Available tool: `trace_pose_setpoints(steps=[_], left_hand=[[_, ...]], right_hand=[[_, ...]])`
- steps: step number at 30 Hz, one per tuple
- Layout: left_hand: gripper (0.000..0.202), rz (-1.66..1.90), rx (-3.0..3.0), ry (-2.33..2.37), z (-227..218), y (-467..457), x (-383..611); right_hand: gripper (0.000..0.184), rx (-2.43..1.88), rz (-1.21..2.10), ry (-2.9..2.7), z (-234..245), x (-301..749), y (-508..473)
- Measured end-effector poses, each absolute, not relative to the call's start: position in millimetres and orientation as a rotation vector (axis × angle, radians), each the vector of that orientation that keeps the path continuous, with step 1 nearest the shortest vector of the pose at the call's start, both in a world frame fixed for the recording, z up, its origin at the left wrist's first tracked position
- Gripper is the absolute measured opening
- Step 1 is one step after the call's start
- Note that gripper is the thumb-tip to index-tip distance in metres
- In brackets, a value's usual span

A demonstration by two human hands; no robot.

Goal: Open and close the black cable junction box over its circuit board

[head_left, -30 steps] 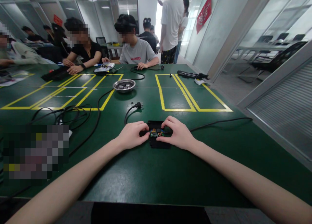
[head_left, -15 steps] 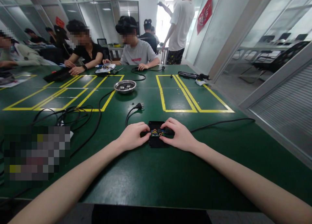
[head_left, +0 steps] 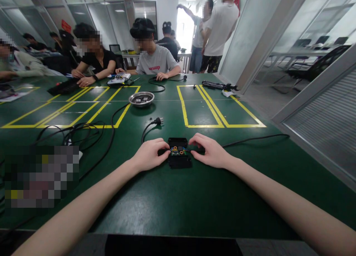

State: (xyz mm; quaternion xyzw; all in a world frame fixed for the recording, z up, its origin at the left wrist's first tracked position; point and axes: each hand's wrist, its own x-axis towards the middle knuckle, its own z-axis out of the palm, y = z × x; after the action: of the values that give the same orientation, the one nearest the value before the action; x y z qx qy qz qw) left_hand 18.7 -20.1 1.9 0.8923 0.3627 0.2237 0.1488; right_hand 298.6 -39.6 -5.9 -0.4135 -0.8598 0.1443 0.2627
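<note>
A small black open box (head_left: 179,156) with a little circuit board and coloured parts inside lies on the green table (head_left: 178,204) in front of me. My left hand (head_left: 150,154) rests curled against its left side, fingertips pinched on the cable end there. My right hand (head_left: 213,151) sits just right of the box, fingers pinched on the black cable (head_left: 256,138) that runs off to the right. A second black cable with a plug (head_left: 157,121) curves away behind the left hand.
A metal bowl (head_left: 141,98) with small parts stands further back among yellow tape rectangles. Tangled black cables (head_left: 75,131) lie at the left. Seated people work across the table; others stand near the doorway. The table's right edge runs beside a glass partition.
My right hand has slid off the box to the right along the cable. The left hand has stayed put. People standing at the back have shifted right.
</note>
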Motion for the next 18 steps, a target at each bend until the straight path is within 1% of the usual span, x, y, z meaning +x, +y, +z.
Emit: trace_pose_setpoints(steps=[2, 3, 9, 18], left_hand=[[0.013, 0.639, 2.569, 1.053, 2.7, -19.9, 18.5], [0.013, 0.637, 2.568, 1.059, 3.0, -19.9, 18.5], [0.012, 0.644, 2.551, 1.061, 3.3, -19.9, 19.3], [0.010, 0.610, 2.570, 0.968, 6.4, -19.1, 15.8]], right_hand=[[0.003, -1.107, 0.360, -2.387, -4.7, 303.7, -37.7], [0.001, -1.097, 0.345, -2.410, -4.4, 305.4, -37.0], [0.008, -1.087, 0.263, -2.404, -5.3, 307.6, -35.0], [0.012, -1.019, 0.322, -2.445, 0.3, 308.3, -38.1]])
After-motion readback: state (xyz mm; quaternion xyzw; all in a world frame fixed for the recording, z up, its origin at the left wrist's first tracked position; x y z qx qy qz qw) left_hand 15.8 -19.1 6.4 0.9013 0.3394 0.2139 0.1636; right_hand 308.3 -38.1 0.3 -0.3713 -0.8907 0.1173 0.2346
